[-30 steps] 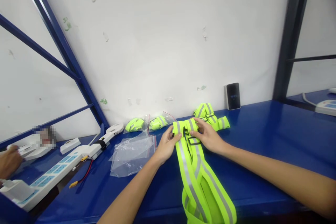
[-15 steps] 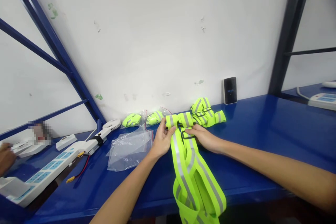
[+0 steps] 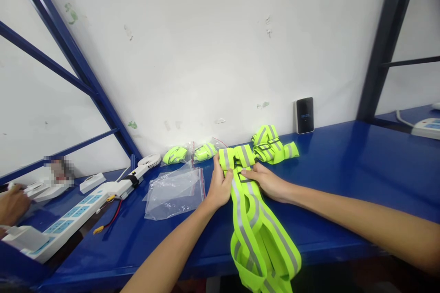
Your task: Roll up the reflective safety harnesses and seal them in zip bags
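Note:
Between my hands is a neon-yellow reflective strap vest [image 3: 252, 210] with silver stripes and black buckles. Its upper end is folded into flat loops, and long loops hang down over the table's front edge. My left hand [image 3: 220, 183] is closed on the left side of the folded end, thumb in front. My right hand [image 3: 268, 181] pinches the strap close to a black buckle [image 3: 244, 176]. Just behind, another bundled reflective vest [image 3: 270, 145] lies against the wall, unbagged. Left of my left hand, clear zip bags [image 3: 172, 194] lie flat on the table.
Two bagged vests [image 3: 175, 154] rest by the wall. On the blue table [image 3: 343, 183] stand a black-faced device [image 3: 304, 115], a white fan [image 3: 150, 161], a long power strip [image 3: 68, 219] and a red-black cable [image 3: 112, 217]. Another person's hand [image 3: 13, 203] is at far left.
The view has shifted slightly. My hands keep their hold on the strap vest, and its hanging loops have swung a little. The other person's hand at far left reaches further into view.

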`<state>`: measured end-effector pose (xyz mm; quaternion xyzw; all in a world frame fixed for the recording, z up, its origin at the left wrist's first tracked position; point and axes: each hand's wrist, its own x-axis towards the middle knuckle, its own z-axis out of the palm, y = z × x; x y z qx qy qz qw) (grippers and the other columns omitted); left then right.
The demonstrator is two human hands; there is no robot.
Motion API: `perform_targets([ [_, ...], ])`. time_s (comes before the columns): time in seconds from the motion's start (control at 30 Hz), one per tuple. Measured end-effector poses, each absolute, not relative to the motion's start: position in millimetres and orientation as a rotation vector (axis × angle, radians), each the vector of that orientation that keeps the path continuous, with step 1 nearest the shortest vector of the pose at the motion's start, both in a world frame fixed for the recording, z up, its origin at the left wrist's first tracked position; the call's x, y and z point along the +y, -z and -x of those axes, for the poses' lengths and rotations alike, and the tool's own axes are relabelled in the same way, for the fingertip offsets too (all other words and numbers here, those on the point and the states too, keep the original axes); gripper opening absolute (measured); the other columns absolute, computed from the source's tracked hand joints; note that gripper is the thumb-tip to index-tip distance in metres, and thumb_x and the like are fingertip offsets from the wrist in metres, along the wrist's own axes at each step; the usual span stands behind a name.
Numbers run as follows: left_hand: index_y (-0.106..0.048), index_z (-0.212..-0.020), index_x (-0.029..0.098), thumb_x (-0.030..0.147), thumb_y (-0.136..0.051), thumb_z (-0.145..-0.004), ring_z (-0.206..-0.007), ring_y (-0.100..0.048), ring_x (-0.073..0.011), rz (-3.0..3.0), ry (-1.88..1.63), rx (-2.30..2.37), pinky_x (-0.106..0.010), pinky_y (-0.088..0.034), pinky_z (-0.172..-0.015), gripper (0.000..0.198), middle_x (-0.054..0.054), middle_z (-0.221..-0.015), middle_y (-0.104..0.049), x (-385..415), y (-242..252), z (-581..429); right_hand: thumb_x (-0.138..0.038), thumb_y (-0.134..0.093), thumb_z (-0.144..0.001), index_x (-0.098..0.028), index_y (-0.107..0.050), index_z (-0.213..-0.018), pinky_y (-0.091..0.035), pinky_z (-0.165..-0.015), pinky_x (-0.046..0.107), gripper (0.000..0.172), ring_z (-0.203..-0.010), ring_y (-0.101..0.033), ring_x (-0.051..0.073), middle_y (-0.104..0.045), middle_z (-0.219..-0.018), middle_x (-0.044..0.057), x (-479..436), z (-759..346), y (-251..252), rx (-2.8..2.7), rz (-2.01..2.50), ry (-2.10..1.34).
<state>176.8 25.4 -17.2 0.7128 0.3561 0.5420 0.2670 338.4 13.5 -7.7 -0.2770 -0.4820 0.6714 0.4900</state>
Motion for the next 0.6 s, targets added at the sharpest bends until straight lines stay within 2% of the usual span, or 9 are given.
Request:
perform_targets([
  [0.13, -0.019, -0.143, 0.022, 0.029, -0.052, -0.091, -0.115, -0.055, -0.0195, -1.832, -1.422, 0.919, -0.034, -0.038, -0.102, 0.062, -0.009, -0.126, -0.055, 26.8, 17.6, -177.5, -0.027, -0.075, -0.071, -0.022, -0.061, -0.077, -0.051, -0.076, 0.031, 0.016, -0.069, -0.062, 0.017, -0.064, -0.067, -0.004, 13.3, -338.8, 7.8, -1.171, 0.652, -1.616],
  [0.27, -0.022, -0.142, 0.024, 0.03, -0.058, -0.087, -0.113, -0.057, -0.0197, -1.78, -1.449, 0.891, -0.033, -0.041, -0.1, 0.066, -0.008, -0.126, -0.056, 24.0, 15.2, -180.7, -0.025, -0.072, -0.074, -0.023, -0.063, -0.086, -0.05, -0.083, 0.034, 0.015, -0.079, -0.065, 0.019, -0.069, -0.078, -0.002, 14.9, -339.0, 10.4, -1.183, 0.625, -1.592],
  [0.43, -0.029, -0.135, 0.028, 0.032, -0.058, -0.088, -0.096, -0.061, -0.0164, -1.703, -1.472, 0.825, -0.03, -0.048, -0.089, 0.055, -0.004, -0.112, -0.059, 22.4, 10.2, -181.4, -0.027, -0.071, -0.075, -0.022, -0.059, -0.11, -0.05, -0.086, 0.037, 0.038, -0.089, -0.067, 0.022, -0.072, -0.098, 0.003, 18.2, -337.4, 10.8, -1.157, 0.575, -1.616],
  [0.6, -0.037, -0.125, 0.027, 0.031, -0.06, -0.086, -0.085, -0.058, -0.0132, -1.68, -1.468, 0.79, -0.025, -0.049, -0.078, 0.045, 0.0, -0.099, -0.057, 31.1, 11.5, -178.9, -0.025, -0.073, -0.072, -0.027, -0.049, -0.122, -0.053, -0.079, 0.037, 0.056, -0.082, -0.068, 0.021, -0.07, -0.097, 0.001, 21.2, -339.1, 10.3, -1.114, 0.552, -1.567],
])
